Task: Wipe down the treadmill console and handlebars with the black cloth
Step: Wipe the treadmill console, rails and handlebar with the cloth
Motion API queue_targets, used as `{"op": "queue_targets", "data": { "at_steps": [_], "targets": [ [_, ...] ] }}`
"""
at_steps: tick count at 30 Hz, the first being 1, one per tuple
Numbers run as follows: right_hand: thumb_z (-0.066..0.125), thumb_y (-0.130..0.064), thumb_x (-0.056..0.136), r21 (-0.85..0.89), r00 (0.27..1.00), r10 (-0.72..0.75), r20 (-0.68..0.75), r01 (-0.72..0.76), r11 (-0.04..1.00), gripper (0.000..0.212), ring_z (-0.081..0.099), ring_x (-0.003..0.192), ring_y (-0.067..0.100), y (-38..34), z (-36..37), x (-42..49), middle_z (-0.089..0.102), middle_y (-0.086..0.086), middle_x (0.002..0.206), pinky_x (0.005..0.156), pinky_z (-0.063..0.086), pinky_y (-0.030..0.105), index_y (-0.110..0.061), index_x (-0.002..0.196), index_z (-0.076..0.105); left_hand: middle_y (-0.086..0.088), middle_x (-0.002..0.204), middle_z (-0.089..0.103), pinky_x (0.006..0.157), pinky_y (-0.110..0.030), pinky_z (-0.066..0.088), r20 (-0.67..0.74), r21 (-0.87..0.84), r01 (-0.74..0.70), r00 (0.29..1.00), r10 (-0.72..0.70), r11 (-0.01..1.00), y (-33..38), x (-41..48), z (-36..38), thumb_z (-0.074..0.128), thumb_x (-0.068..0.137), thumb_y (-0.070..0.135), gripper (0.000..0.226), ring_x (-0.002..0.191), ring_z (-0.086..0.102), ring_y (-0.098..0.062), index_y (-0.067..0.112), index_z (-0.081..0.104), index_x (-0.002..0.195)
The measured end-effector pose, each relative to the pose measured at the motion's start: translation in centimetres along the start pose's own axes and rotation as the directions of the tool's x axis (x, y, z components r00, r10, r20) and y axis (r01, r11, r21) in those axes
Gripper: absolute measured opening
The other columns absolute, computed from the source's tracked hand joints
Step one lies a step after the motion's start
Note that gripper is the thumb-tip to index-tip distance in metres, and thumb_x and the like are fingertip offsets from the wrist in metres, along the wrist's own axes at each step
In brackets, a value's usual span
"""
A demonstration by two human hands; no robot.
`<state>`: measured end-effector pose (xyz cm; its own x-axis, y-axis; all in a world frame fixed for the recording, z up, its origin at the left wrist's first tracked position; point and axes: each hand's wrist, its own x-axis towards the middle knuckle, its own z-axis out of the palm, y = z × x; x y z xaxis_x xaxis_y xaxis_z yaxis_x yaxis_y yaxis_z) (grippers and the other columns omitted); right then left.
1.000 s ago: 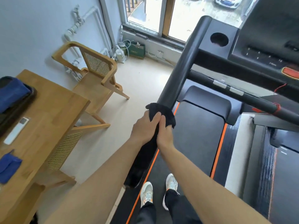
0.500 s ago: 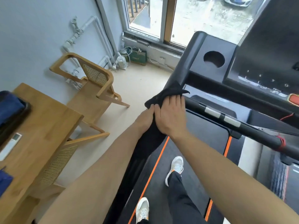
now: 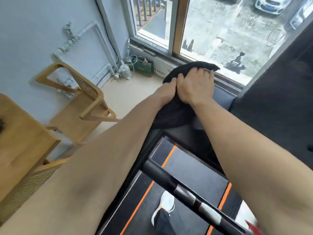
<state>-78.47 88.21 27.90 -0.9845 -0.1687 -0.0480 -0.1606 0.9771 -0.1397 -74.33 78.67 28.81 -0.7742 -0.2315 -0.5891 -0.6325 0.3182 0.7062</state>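
Hands on black cloth (image 3: 176, 112), draped over console's (image 3: 279, 102) top left corner. Right hand (image 3: 194, 89) flat, fingers spread, pressing down. Left hand (image 3: 166, 90) touching right; fingers hidden, grip unclear.

black cloth (image 3: 176, 114) – plain | handlebar (image 3: 158, 173) below the cloth: black, silver bands | treadmill belt (image 3: 194, 175) below the cloth: dark grey, orange edge stripes | chair (image 3: 92, 106) left of the cloth: pale wood, woven cane back | wall (image 3: 33, 31) left of the cloth – pale blue

Home room: treadmill (image 3: 194, 174), wooden chair (image 3: 81, 107), wooden table (image 3: 22, 133), window (image 3: 220, 22) over parked cars (image 3: 269, 4).
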Motion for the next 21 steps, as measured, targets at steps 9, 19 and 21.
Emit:
{"op": "queue_targets", "data": {
  "at_steps": [9,19,21],
  "targets": [
    [0.02,-0.045,0.102,-0.034,1.0,-0.014,0.014,0.014,0.999,0.058,0.051,0.123,0.041,1.2,-0.4,-0.8,0.058,0.021,0.133,0.114,0.026,0.054,-0.006,0.127,0.055,-0.015,0.141,0.053,0.096,-0.038,0.037,0.0,0.221,-0.132,0.991,0.135,0.966,-0.4,1.6,0.5,0.019,0.107,0.041,0.05,0.118,0.052,-0.031,0.014,0.052,0.133],
    [0.018,-0.058,0.101,-0.079,0.997,0.056,0.05,-0.052,0.996,0.08,0.028,0.146,0.036,1.8,-0.3,-4.2,0.039,0.024,0.154,0.123,0.011,0.048,0.004,0.146,0.041,-0.019,0.117,0.057,0.09,-0.052,0.047,-0.16,0.419,-0.154,0.958,0.239,0.895,-1.8,-3.1,1.4,0.02,0.108,0.033,0.04,0.109,0.057,-0.039,0.007,0.049,0.118],
    [0.016,-0.061,0.1,-0.081,0.993,0.106,0.044,-0.102,0.991,0.079,0.048,0.13,0.036,2.4,-1.1,-1.4,0.057,0.021,0.137,0.115,0.027,0.049,-0.002,0.134,0.055,-0.019,0.116,0.061,0.086,-0.046,0.045,-0.173,0.408,-0.174,0.949,0.263,0.896,0.3,-0.4,1.6,0.018,0.107,0.042,0.05,0.107,0.06,-0.039,0.006,0.051,0.117]
  ]
}}
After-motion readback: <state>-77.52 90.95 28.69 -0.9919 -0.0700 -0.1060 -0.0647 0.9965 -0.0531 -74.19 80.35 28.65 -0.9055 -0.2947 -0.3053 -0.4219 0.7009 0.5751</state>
